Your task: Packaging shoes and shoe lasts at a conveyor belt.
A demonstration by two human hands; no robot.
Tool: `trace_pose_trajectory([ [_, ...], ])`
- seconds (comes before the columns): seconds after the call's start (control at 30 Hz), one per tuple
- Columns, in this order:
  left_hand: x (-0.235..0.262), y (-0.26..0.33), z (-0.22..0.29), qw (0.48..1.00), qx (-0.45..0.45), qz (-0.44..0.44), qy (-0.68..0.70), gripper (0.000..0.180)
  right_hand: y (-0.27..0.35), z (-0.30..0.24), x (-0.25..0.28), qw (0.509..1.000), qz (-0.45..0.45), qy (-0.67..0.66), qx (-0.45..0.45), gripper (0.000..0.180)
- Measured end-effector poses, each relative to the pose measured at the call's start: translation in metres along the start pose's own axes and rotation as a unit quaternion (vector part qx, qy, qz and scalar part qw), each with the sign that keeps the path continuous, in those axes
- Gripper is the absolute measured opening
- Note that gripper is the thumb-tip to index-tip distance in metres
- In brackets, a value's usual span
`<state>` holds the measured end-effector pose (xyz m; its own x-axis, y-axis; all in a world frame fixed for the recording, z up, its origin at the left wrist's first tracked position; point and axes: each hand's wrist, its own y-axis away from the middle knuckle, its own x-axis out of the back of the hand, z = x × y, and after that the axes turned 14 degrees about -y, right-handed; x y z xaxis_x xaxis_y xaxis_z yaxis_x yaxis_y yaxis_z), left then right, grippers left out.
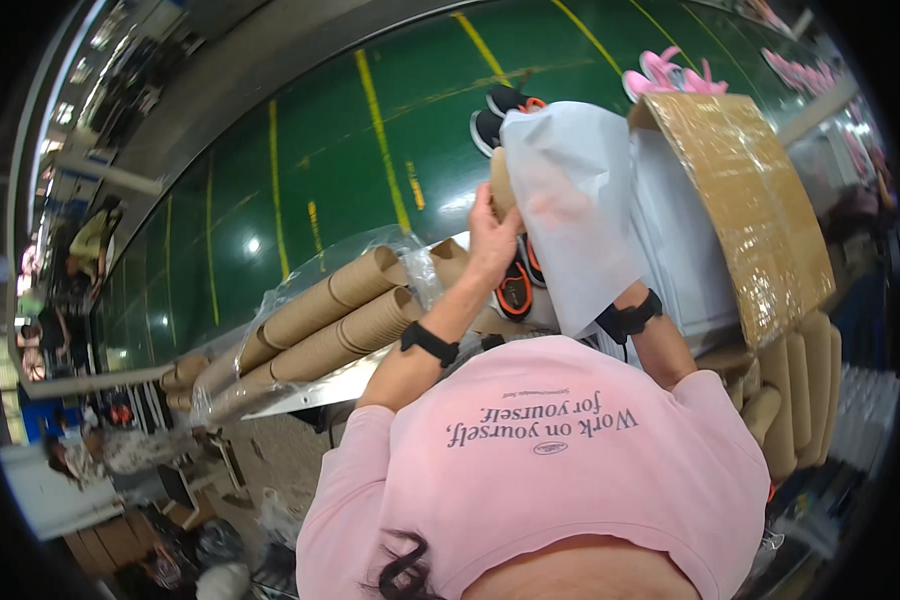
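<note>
My left hand point(492, 238) is closed on a curved brown cardboard insert point(501, 178) at the edge of the green conveyor belt. A sheet of thin white tissue paper point(582, 245) hangs beside it. Behind that sheet is my right hand point(628, 294); only its wrist side shows plainly, while its fingers are a faint reddish blur through the paper. Just below my left hand sit black shoes with orange trim point(515, 288), partly covered by the paper. Beyond the hands, on the belt, are more black-and-orange shoes point(486, 131).
Long stacks of nested brown cardboard inserts point(320, 310) lie in clear plastic at the left. A taped carton flap point(745, 200) rises over a stack of white paper point(682, 240) at the right, with further brown inserts point(802, 390) below. Pink shoes point(670, 75) stand farther along the belt point(320, 150).
</note>
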<state>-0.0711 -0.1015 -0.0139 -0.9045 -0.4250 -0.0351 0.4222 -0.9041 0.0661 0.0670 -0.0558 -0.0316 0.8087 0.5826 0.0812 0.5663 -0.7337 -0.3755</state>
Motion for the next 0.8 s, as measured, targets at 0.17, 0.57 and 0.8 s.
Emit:
trace_pose_trajectory([
  [0.17,0.023,0.011,0.012,0.970,-0.182,0.050,-0.151,0.036,-0.065,-0.019,-0.042,0.984,-0.063,0.059,0.156,0.055],
  [0.57,0.027,0.026,0.005,0.792,-0.069,-0.521,-0.311,0.088,-0.180,-0.070,-0.003,0.954,0.009,0.129,0.270,0.068],
  [0.8,0.004,-0.038,0.080,0.872,0.029,-0.152,0.464,0.036,-0.115,-0.055,-0.008,0.960,0.166,-0.089,0.205,0.068],
])
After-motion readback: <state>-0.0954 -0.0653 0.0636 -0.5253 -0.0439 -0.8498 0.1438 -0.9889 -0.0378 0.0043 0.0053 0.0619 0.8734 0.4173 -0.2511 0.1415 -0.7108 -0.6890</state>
